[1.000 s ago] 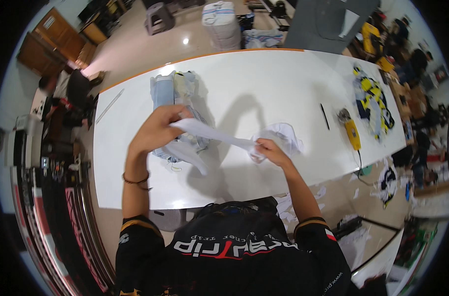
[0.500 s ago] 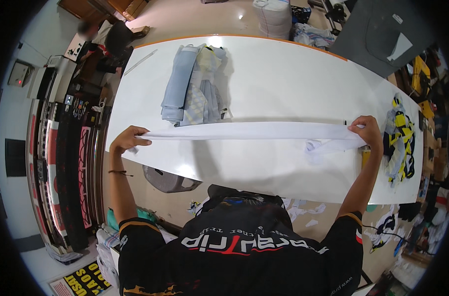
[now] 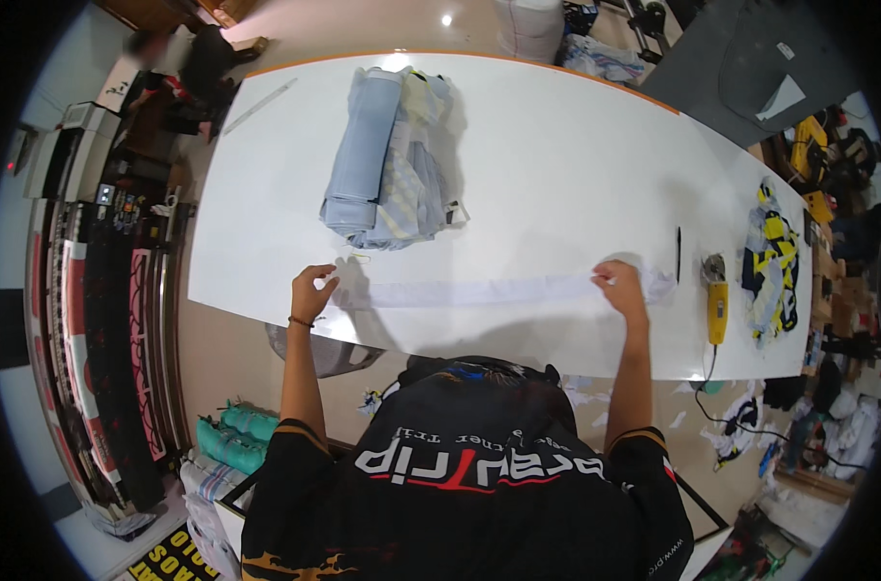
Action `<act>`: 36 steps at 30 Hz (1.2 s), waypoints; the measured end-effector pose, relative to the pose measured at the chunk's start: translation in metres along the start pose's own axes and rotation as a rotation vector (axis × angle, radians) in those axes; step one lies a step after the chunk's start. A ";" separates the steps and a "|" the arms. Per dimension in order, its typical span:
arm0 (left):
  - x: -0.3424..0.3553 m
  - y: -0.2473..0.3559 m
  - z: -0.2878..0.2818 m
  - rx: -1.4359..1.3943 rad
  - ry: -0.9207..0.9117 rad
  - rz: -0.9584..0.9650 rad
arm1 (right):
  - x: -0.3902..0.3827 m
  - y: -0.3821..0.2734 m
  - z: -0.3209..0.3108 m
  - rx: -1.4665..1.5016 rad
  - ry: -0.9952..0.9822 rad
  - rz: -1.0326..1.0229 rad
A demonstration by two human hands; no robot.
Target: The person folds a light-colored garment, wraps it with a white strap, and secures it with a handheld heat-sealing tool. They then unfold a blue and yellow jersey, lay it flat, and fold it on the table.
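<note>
A long white fabric strip (image 3: 469, 290) lies flat across the near part of the white table (image 3: 537, 165). My left hand (image 3: 310, 292) hovers beside its left end, thumb and forefinger slightly apart with nothing visible between them. My right hand (image 3: 622, 287) is over the strip toward its right part, fingertips pinched; what they hold, if anything, is unclear. The strip's crumpled right end extends beyond that hand. Behind the strip rests a bundle of pale blue and yellow-checked fabric (image 3: 363, 145), with a small yellowish item (image 3: 361, 258) below it.
A yellow corded power tool (image 3: 717, 310), a black pen (image 3: 679, 254) and a yellow-black fabric pile (image 3: 772, 266) occupy the table's right side. A ruler (image 3: 259, 106) lies at far left. Another person (image 3: 150, 82) sits beyond the left edge. Rolls (image 3: 96, 368) stand at left.
The strip was stretched taut between both hands; it now lies down on the table. My left hand has moved right and released its end. My right hand has moved left and slightly down.
</note>
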State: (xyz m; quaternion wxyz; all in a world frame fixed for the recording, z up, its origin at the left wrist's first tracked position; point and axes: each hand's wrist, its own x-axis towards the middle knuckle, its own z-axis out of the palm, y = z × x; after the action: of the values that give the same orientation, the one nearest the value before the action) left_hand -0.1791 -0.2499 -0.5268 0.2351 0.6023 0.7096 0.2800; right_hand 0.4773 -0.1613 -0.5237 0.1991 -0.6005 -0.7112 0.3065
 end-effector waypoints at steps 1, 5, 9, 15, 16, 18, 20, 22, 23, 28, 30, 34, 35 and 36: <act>-0.006 0.001 0.008 0.019 -0.052 -0.028 | -0.003 -0.008 0.012 0.018 -0.035 -0.017; -0.019 0.004 0.034 0.175 -0.008 0.115 | -0.005 -0.033 0.041 -0.056 0.061 -0.143; -0.021 -0.004 0.040 0.250 0.051 0.157 | 0.002 -0.039 0.049 -0.126 0.159 -0.199; -0.016 -0.016 0.032 0.177 -0.040 0.170 | 0.011 -0.026 0.050 -0.067 0.112 -0.207; -0.015 -0.016 0.031 0.161 -0.008 0.225 | 0.010 -0.025 0.051 -0.033 0.116 -0.157; -0.016 -0.014 0.029 0.109 0.004 0.255 | 0.006 -0.023 0.051 0.018 0.175 -0.142; -0.017 -0.011 0.027 0.113 0.016 0.267 | 0.000 -0.024 0.050 0.076 0.216 -0.083; -0.019 -0.007 0.024 0.142 0.040 0.298 | -0.005 -0.025 0.047 0.134 0.244 -0.020; -0.020 -0.005 0.023 0.160 0.026 0.282 | -0.007 -0.026 0.045 0.123 0.240 -0.014; -0.028 0.000 0.021 0.268 0.003 0.335 | -0.018 -0.022 0.038 0.012 0.256 -0.027; -0.031 0.002 0.021 0.275 -0.018 0.345 | -0.023 -0.018 0.037 -0.023 0.243 -0.030; -0.038 0.005 0.018 0.292 0.021 0.455 | -0.035 -0.008 0.038 0.014 0.305 -0.090; -0.039 0.006 0.016 0.281 0.043 0.450 | -0.038 -0.005 0.037 -0.004 0.324 -0.116; -0.039 0.008 0.012 0.271 0.063 0.446 | -0.040 -0.003 0.036 0.007 0.341 -0.125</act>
State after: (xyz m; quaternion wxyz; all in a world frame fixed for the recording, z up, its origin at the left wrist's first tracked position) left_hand -0.1586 -0.2865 -0.5303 0.0624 0.7609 0.5972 0.2459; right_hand 0.4598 -0.2080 -0.5445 0.3376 -0.5976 -0.7022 0.1895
